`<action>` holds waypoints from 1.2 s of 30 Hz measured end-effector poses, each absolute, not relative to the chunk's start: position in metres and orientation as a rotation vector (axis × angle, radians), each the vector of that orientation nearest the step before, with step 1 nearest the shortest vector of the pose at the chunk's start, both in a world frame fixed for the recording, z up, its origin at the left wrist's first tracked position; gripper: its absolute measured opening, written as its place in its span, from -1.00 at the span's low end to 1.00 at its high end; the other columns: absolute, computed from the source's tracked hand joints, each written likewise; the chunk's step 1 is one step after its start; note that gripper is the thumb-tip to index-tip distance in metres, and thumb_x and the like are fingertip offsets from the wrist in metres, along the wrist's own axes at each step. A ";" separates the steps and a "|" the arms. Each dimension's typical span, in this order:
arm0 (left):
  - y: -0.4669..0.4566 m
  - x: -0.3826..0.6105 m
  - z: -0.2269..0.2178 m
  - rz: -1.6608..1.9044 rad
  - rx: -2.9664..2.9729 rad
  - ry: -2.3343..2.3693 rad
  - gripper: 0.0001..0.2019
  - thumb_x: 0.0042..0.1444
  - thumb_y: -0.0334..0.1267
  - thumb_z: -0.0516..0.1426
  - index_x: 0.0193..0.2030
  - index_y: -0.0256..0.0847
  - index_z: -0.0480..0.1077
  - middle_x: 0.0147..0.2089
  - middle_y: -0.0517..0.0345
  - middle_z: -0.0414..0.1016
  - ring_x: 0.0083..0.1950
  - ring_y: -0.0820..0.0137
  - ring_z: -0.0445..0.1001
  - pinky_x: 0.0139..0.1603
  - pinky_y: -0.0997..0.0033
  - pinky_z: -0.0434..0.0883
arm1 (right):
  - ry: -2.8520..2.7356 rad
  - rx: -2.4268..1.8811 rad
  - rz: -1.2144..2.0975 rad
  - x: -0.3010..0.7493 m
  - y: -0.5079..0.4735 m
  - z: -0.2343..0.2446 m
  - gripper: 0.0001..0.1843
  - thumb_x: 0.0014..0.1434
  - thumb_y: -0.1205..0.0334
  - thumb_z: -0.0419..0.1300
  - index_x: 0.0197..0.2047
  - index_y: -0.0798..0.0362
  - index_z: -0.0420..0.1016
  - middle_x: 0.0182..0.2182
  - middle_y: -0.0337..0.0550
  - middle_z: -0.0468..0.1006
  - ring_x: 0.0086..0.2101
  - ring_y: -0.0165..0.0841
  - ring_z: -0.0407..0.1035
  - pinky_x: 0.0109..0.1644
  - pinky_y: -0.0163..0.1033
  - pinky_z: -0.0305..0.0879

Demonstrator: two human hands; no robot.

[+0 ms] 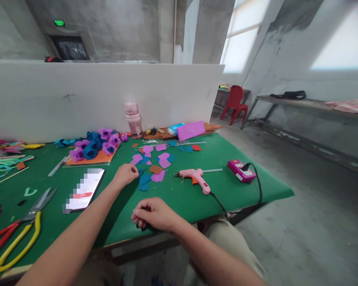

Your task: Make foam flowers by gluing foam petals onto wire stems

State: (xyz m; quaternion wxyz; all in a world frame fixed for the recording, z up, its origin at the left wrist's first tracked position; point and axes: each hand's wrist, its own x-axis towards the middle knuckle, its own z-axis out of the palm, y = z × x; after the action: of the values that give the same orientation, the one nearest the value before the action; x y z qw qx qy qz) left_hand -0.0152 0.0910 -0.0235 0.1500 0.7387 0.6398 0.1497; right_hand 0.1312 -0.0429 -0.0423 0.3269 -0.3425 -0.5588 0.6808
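My left hand (125, 174) is stretched forward over the green table (181, 198), its fingers curled in a pinch at the edge of a scatter of blue, purple and orange foam petals (150, 171). What it pinches, if anything, is too small to see. Near the table's front edge rests my right hand (153, 214), fingers folded inward over a small dark piece that I cannot name. A pink glue gun (197, 176) lies just right of the petals.
A phone (85, 190) lies left of my left arm. Yellow-handled scissors (24, 226) sit at the front left. Finished purple and blue foam flowers (95, 145) and a pink bottle (133, 118) stand at the back by a white partition. A pink power strip (241, 171) is at the right.
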 end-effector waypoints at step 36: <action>-0.020 0.019 -0.008 0.897 1.644 1.253 -0.72 -0.08 -0.07 0.12 -0.56 -0.26 0.37 -0.57 0.23 0.39 -0.50 0.47 0.30 -0.45 0.52 0.22 | -0.924 -0.980 1.251 0.148 -0.046 -0.046 -0.67 -0.18 0.23 0.30 -0.30 0.07 0.34 -0.50 -0.32 0.41 -0.51 -0.51 0.32 -0.47 -0.42 0.32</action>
State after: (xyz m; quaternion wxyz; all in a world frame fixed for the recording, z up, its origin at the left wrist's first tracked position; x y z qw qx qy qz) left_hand 0.0193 -0.0202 -0.0079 0.4297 0.6589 0.5020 0.3594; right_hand 0.1480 -0.0459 -0.0459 0.6063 -0.4239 -0.3998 0.5412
